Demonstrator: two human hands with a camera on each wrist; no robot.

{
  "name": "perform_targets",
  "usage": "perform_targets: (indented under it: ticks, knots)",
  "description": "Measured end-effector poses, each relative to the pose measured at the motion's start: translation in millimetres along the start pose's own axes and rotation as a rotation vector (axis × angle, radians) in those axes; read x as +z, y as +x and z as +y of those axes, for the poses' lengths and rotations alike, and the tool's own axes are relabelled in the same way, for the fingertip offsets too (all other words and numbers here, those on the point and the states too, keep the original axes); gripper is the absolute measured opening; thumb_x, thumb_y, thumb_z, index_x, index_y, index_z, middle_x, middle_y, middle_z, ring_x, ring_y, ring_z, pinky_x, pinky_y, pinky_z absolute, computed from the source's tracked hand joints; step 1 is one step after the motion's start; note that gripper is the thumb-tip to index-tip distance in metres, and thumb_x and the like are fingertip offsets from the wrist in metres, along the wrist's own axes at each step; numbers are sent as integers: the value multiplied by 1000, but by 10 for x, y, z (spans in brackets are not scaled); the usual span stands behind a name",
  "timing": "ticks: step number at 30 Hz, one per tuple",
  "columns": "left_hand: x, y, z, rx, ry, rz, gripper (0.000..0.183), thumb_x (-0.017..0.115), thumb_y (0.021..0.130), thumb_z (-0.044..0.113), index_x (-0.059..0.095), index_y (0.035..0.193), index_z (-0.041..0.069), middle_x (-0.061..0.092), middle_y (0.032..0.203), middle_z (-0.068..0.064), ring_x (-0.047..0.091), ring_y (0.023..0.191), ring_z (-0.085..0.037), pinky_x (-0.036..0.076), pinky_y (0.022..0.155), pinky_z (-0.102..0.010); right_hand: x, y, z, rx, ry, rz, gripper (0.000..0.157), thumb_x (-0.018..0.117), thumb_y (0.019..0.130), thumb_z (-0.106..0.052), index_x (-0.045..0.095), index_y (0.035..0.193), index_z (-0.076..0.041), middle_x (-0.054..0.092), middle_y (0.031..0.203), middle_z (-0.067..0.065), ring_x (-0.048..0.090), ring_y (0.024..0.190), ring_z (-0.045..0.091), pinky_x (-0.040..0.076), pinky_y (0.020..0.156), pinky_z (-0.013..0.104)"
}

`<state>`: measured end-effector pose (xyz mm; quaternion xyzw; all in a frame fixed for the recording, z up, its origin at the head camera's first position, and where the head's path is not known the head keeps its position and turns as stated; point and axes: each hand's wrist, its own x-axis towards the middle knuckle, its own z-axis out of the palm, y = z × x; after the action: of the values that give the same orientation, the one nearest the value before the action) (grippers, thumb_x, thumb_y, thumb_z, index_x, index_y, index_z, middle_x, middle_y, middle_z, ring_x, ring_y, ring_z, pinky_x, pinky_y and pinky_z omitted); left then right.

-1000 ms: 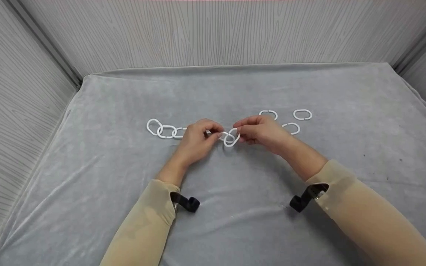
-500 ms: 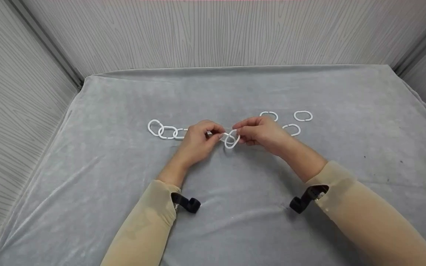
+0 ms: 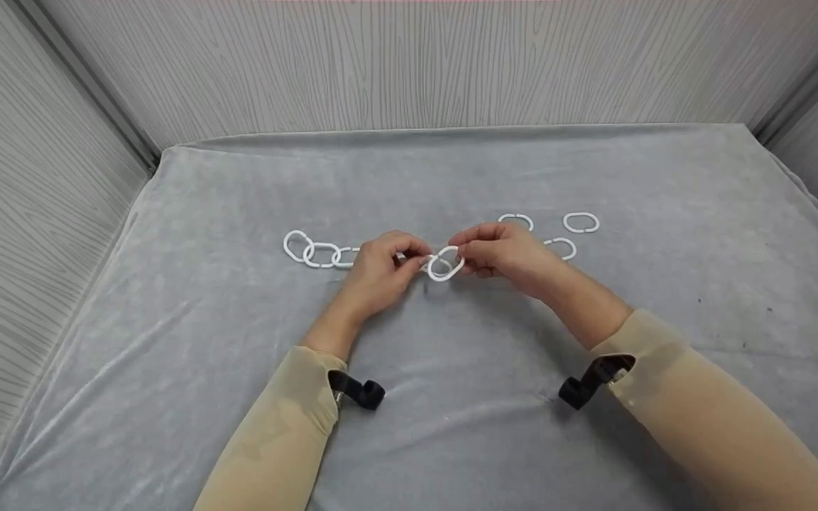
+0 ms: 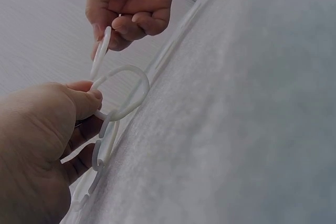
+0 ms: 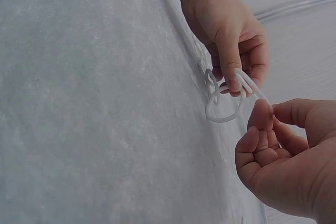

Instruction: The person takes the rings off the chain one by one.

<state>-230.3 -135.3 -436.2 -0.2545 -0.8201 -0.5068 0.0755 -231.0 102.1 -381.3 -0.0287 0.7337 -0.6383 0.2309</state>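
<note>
In the head view, a chain of white plastic links (image 3: 319,265) runs along the cloth from the left and passes under my left hand (image 3: 380,273). Thumb and forefinger of that hand pinch the chain's end link (image 4: 147,85), which stands raised in the left wrist view. My right hand (image 3: 507,257) pinches a single white oval link (image 3: 440,279) between thumb and forefinger. The tip of this link (image 5: 255,86) lies right at the left thumb and overlaps the end link; whether the two are hooked together I cannot tell. The chain's middle is hidden behind the left hand.
Loose white links lie behind and beside the right hand: one at the far right (image 3: 581,230), one partly covered by the hand (image 3: 574,248), another just behind it (image 3: 515,215). Grey cloth (image 3: 451,440) covers the table, with pale wood-patterned panels (image 3: 409,64) around it.
The right hand has turned its link slightly, so its lower end has come up and left against the end link. The left hand and the chain stay nearly still.
</note>
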Motion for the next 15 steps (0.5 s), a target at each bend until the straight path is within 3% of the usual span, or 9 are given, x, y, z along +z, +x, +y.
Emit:
perform_targets:
  ticks: [15]
  knots:
    - [-3,-11,0,12,28,12,6,74,98,6,78,100,2,74,98,-8,66,92,-21,51,80,-32,-327,-70,33,-12,-20,76,34,67,102,-7,64,132,9,74,97,2,70,80,11,54,75,23]
